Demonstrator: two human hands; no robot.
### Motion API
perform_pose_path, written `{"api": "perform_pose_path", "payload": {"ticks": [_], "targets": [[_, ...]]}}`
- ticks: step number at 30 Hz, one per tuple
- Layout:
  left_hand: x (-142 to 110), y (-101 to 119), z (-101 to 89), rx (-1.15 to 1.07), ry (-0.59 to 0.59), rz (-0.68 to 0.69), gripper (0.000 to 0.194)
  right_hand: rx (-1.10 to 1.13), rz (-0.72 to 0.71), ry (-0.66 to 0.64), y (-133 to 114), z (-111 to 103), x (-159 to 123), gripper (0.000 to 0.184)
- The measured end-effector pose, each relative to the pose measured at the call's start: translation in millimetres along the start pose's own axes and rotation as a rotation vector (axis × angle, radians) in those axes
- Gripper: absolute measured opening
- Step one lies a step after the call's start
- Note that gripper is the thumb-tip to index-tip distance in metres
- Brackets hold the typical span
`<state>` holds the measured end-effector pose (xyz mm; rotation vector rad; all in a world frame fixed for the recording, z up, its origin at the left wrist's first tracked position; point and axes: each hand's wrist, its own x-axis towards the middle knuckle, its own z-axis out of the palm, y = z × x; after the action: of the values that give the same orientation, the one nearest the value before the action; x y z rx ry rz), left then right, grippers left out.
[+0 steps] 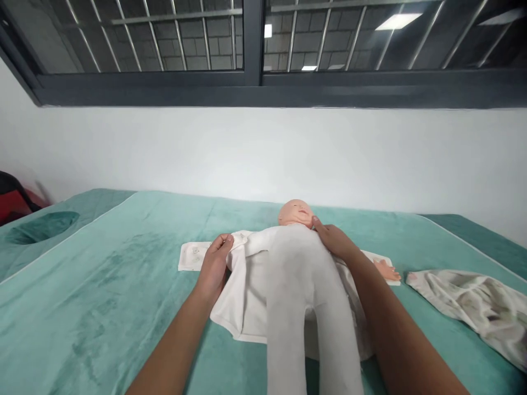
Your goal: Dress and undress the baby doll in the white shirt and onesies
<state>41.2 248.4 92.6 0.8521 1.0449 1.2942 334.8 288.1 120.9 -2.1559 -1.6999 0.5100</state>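
A baby doll (290, 274) with a white cloth body lies on its back, its head toward the wall. Spread beneath it is a white baby shirt (255, 312), with one sleeve out to each side. My left hand (216, 266) pinches the shirt near the sleeve on the left, where the doll's arm goes into the cloth. At the doll's neck and shoulder on the right rests my right hand (335, 240), its thumb by the cheek; its fingertips are partly hidden. The doll's hand (387, 270) pokes out at the right sleeve's end.
A green plush cover (123, 285) spreads under everything. On the right lies a crumpled whitish garment (473, 302). A red and black object (16, 200) sits at the far left edge. Behind are a white wall (185, 153) and a dark-framed barred window (253, 88).
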Motion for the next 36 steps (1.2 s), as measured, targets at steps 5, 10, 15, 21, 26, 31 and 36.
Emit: {"api": "perform_pose_path", "payload": {"ticks": [5,10,15,21,26,31,36], "targets": [[12,-1,17.4,0.099,-0.054,0.073,0.030,0.157,-0.089,-0.141,-13,2,-3,0.068],[29,6,38.7,0.200,-0.017,0.111,0.028,0.162,-0.272,-0.102,-35,10,-20,0.064],[24,32,40.8,0.132,-0.251,-0.028,0.027,0.106,-0.300,-0.047,-46,27,-22,0.059],[12,52,10.5,0.002,-0.587,-0.026,0.040,0.126,-0.228,-0.039,-44,31,-17,0.060],[18,32,14.8,0.199,-0.337,0.191,0.028,0.116,-0.183,-0.003,-45,37,-15,0.056],[6,13,37.9,0.842,-0.269,0.437,0.025,0.088,-0.211,0.019,-46,39,-13,0.054],[7,8,36.0,1.114,-0.121,0.519,0.014,0.084,-0.201,0.041,-47,41,-14,0.052]]}}
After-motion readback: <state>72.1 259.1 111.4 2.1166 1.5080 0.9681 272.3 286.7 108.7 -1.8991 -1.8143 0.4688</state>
